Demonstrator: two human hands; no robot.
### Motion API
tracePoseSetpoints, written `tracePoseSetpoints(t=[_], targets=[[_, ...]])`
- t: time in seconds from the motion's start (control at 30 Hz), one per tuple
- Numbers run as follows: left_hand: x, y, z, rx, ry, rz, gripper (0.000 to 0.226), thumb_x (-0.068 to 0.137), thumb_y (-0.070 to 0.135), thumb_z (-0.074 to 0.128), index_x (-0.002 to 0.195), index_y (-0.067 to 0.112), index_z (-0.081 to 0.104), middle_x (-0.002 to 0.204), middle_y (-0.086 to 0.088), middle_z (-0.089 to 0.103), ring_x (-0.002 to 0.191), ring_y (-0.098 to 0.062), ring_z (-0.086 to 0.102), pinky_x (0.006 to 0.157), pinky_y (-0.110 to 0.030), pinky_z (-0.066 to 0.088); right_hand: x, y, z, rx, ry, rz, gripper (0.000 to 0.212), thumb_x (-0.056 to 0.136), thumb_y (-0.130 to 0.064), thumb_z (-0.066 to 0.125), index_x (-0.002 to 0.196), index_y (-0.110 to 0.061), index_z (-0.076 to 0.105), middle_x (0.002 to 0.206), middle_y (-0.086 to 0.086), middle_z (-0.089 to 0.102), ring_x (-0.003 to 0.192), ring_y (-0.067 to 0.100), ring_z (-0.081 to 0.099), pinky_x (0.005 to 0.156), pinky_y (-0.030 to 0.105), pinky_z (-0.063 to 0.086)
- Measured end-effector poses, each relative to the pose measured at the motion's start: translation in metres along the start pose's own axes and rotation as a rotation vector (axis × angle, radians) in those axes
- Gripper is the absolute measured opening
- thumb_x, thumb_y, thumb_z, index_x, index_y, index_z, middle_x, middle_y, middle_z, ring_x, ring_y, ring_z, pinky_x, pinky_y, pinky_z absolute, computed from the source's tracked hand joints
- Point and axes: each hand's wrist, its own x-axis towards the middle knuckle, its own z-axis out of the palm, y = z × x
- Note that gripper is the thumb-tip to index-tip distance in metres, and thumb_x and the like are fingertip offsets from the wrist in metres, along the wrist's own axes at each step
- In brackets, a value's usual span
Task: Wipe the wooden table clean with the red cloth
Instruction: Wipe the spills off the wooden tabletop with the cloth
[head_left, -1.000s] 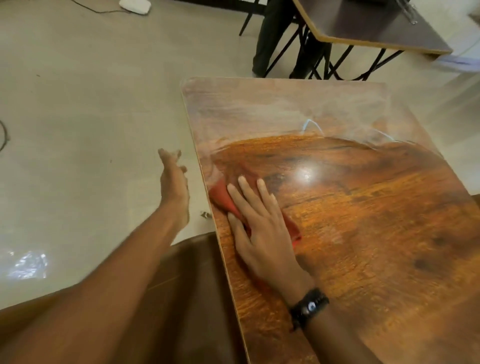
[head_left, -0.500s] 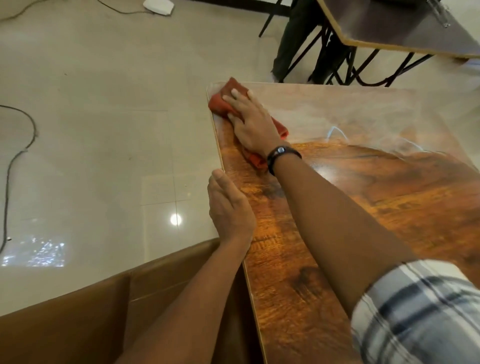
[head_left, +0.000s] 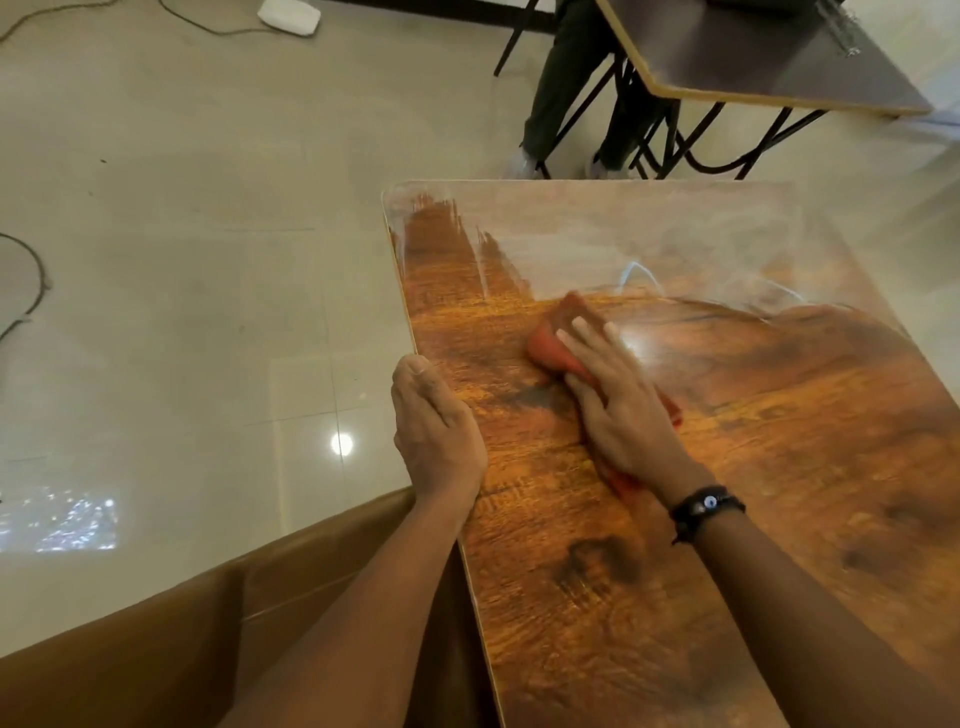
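From the head view, my right hand lies flat on the red cloth, just left of the frame's middle. The fingers are straight and slightly spread, pressing the cloth onto the surface rather than clutching it. The cloth is bunched, with one lump poking out ahead of my fingertips and the rest trailing under my palm toward the wristband. My left hand sits on the surface's left edge. I cannot tell whether its fingers hook under that edge or only lean on it.

Because I only press down, a quick stroke could pull the cloth out from under my palm. It could also roll into a tighter wad that cleans just a narrow stripe.

A pale haze covers the upper part of the surface, broken only by a streaky cleared band near its upper-left corner. I judge most of that strip is unwiped, and passes that don't overlap would leave lines of film.

Reaching that far means leaning, and my weight on the left edge could shift or tip the surface if it is light.

A sweep that runs past the left or upper edge could drop the cloth on the floor.
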Motion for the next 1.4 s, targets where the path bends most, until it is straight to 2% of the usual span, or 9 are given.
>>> tracePoseSetpoints(t=[0.27,0.47,0.57,0.7,0.9,1.03,1.13,1.3,1.4], targets=[[0.003,-0.002,0.002,0.026,-0.008,-0.035,0.083,0.089,0.069,0.001,0.147,0.022,0.037,0.148,-0.005,0.050,0.135,-0.027,0.048,0.108,-0.037,0.033,0.133,-0.052,0.021,-0.114,0.033,0.010,0.049,0.106,-0.033,0.038,0.154,-0.026,0.033,0.164,-0.001,0.022,0.153,0.028,0.008,0.125,0.046,0.008],[0.007,-0.002,0.003,0.001,0.026,-0.168,0.071,0.099,0.063,0.005,0.148,0.023,0.037,0.148,-0.010,0.050,0.135,-0.033,0.047,0.104,-0.039,0.037,0.063,-0.069,0.035,-0.037,-0.162,-0.379,0.048,0.105,-0.033,0.043,0.152,-0.033,0.036,0.163,-0.010,0.024,0.154,0.017,0.005,0.125,0.042,0.003],[0.008,-0.002,0.004,0.003,0.030,-0.217,0.068,0.101,0.060,0.006,0.147,0.021,0.038,0.147,-0.011,0.050,0.133,-0.034,0.048,0.105,-0.041,0.037,0.066,-0.038,0.019,-0.063,-0.153,-0.335,0.049,0.104,-0.036,0.044,0.152,-0.036,0.035,0.162,-0.013,0.024,0.154,0.014,0.008,0.125,0.045,0.009],[0.008,-0.003,0.005,0.002,0.016,-0.222,0.061,0.105,0.052,0.009,0.139,0.014,0.042,0.127,-0.008,0.057,0.101,-0.016,0.050,0.089,-0.030,0.032,0.142,-0.036,0.009,-0.103,-0.065,-0.137,0.049,0.106,-0.037,0.039,0.154,-0.031,0.031,0.164,-0.006,0.021,0.154,0.021,0.008,0.125,0.045,0.006],[0.011,-0.008,0.008,0.031,0.014,-0.237,0.056,0.106,0.048,0.013,0.138,0.013,0.044,0.079,0.027,0.033,0.060,0.016,0.041,0.061,-0.003,0.033,0.228,-0.093,0.033,-0.177,-0.078,-0.128,0.050,0.107,-0.035,0.033,0.156,-0.028,0.027,0.165,-0.003,0.020,0.154,0.026,0.006,0.125,0.044,0.006],[0.008,-0.006,0.006,0.020,0.001,-0.228,0.059,0.106,0.049,0.012,0.139,0.013,0.044,0.115,0.001,0.060,0.085,0.000,0.046,0.084,-0.019,0.031,0.167,-0.108,0.046,-0.083,-0.150,-0.306,0.048,0.106,-0.032,0.036,0.154,-0.030,0.031,0.165,-0.005,0.019,0.154,0.023,0.003,0.124,0.045,0.000],[0.009,-0.002,0.007,0.040,0.012,-0.244,0.059,0.105,0.050,0.011,0.141,0.016,0.043,0.138,-0.011,0.055,0.107,-0.019,0.055,0.088,-0.028,0.028,0.111,-0.089,0.040,-0.062,-0.220,-0.494,0.047,0.104,-0.032,0.042,0.151,-0.032,0.036,0.163,-0.009,0.023,0.154,0.019,0.006,0.123,0.040,0.000],[0.009,-0.004,0.008,0.045,0.013,-0.229,0.057,0.105,0.049,0.011,0.136,0.016,0.047,0.110,0.008,0.049,0.094,-0.007,0.041,0.088,-0.026,0.033,0.158,-0.053,0.018,-0.074,-0.100,-0.201,0.048,0.105,-0.036,0.039,0.153,-0.034,0.032,0.164,-0.007,0.021,0.154,0.020,0.009,0.125,0.049,0.006],[0.008,-0.006,0.009,0.066,0.010,-0.210,0.047,0.105,0.049,0.012,0.127,0.026,0.046,0.086,0.023,0.039,0.074,0.005,0.042,0.075,-0.007,0.033,0.209,-0.072,0.028,-0.139,-0.041,-0.066,0.049,0.106,-0.037,0.035,0.155,-0.031,0.030,0.165,-0.004,0.019,0.154,0.025,0.008,0.124,0.048,0.009]])
